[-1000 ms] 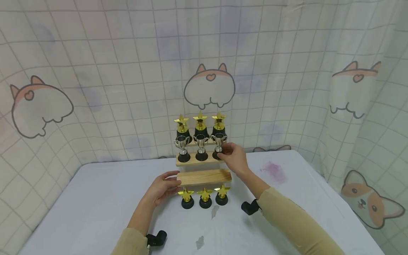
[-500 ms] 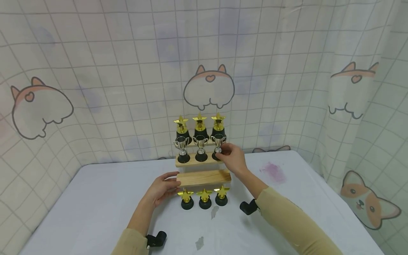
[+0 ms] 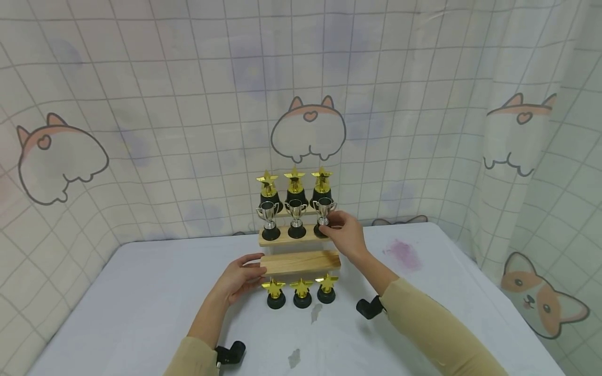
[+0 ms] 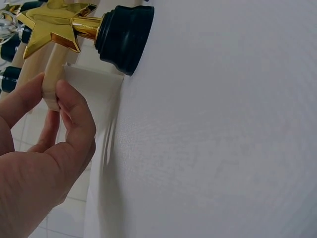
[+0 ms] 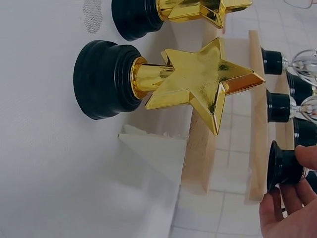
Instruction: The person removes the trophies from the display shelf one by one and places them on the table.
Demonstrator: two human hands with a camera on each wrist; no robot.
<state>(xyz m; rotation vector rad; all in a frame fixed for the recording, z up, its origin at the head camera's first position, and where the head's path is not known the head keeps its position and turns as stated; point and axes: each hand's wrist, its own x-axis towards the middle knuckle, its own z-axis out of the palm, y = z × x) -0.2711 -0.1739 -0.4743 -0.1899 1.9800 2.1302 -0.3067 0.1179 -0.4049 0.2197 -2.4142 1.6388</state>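
My left hand (image 3: 239, 278) pinches the left end of the lowest wooden shelf (image 3: 301, 262) between thumb and fingers, as the left wrist view also shows. At the right end of the middle shelf (image 3: 288, 239), my right hand (image 3: 348, 236) grips a silver cup trophy (image 3: 323, 207) by its black base (image 5: 285, 166). That base looks slightly tilted in the right wrist view; whether it touches the wood, I cannot tell. Two more silver cups stand to its left, the nearer being a silver cup (image 3: 296, 209) in the middle.
Three large gold star trophies (image 3: 294, 183) stand on the top shelf behind the cups. Three smaller gold star trophies (image 3: 302, 290) are lined up on the white tablecloth (image 3: 164, 292) before the lowest shelf. A grid-patterned curtain (image 3: 188, 130) hangs behind.
The right-hand silver cup has shifted slightly to the right along with my right hand, after a small move left. My left hand keeps its place on the lowest shelf.
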